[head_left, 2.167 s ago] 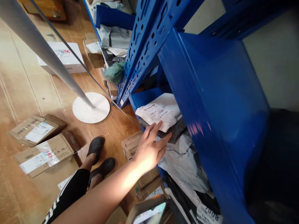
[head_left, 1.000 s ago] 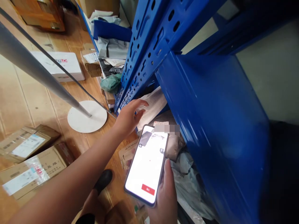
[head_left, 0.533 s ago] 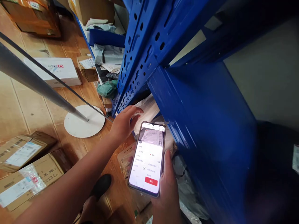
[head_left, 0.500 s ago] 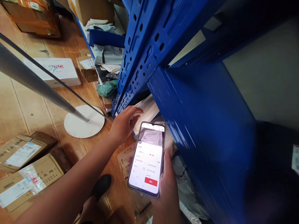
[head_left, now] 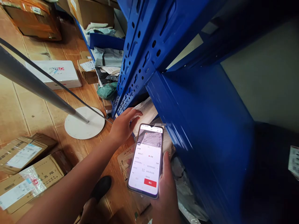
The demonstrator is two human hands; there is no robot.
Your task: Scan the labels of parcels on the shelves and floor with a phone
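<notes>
My right hand (head_left: 167,183) is wrapped round a smartphone (head_left: 146,161), which is upright with its lit screen facing me. A camera picture of a printed label fills the top of the screen, and a red button shows near the bottom. Beyond the phone, my left hand (head_left: 123,124) has its fingers curled at the edge of a pale plastic mailer bag (head_left: 147,110). Thumb and forefinger meet the bag's film, while the other fingers are partly hidden. The bag lies low beneath the blue shelf (head_left: 187,102), and the phone covers part of it.
A blue perforated rack post (head_left: 140,56) rises close ahead. On the left stand a grey pole with a round white base (head_left: 79,130), a white box (head_left: 56,70) and taped cartons (head_left: 35,183). More bagged parcels (head_left: 108,57) fill the rack behind, and others lie below the phone.
The view has shifted slightly. The phone sits a touch lower and further left, and the label on its screen appears darker and shifted. My left hand keeps its place at the mailer bag.
</notes>
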